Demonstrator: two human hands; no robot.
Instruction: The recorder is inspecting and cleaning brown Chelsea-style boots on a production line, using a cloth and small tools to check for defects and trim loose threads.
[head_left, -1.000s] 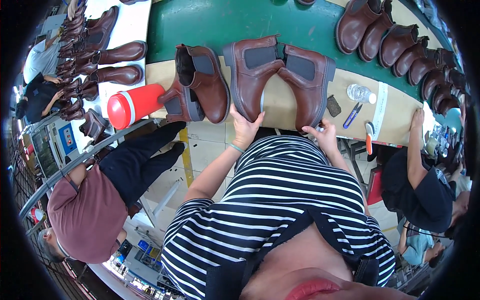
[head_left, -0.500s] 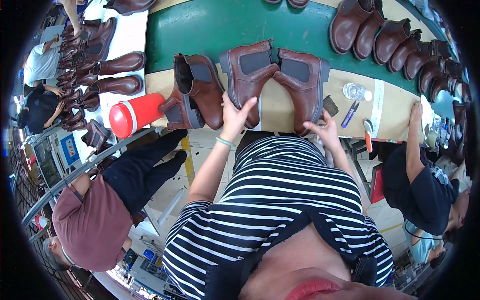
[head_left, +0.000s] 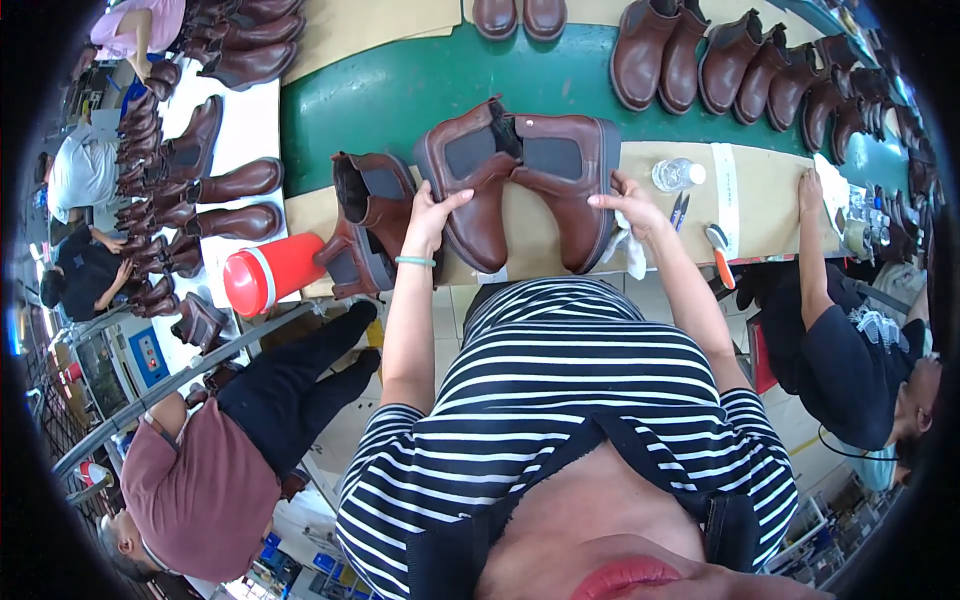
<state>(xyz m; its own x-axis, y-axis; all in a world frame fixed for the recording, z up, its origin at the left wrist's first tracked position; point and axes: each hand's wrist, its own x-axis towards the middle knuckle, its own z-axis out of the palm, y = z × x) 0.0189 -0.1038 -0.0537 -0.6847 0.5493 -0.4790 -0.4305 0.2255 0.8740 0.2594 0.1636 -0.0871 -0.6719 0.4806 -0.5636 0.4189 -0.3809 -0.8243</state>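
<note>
Two brown leather Chelsea boots between the hands
Left hand (head_left: pixel 428 222) grasps the left boot (head_left: pixel 480 222) at its outer side, thumb across the leather; right hand (head_left: pixel 636 208), with white cloth (head_left: pixel 628 250), grasps the right boot (head_left: pixel 580 222) along its outer sole edge.

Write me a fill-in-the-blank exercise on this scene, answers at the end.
1. The left hand and right hand hold boots whose leather is ____.
2. The clear bottle lies to the person's ____ of those boots.
3. The big jug with a white band is coloured ____.
4. The person's striped shirt is black and ____.

Missing words: brown; right; red; white.
</note>
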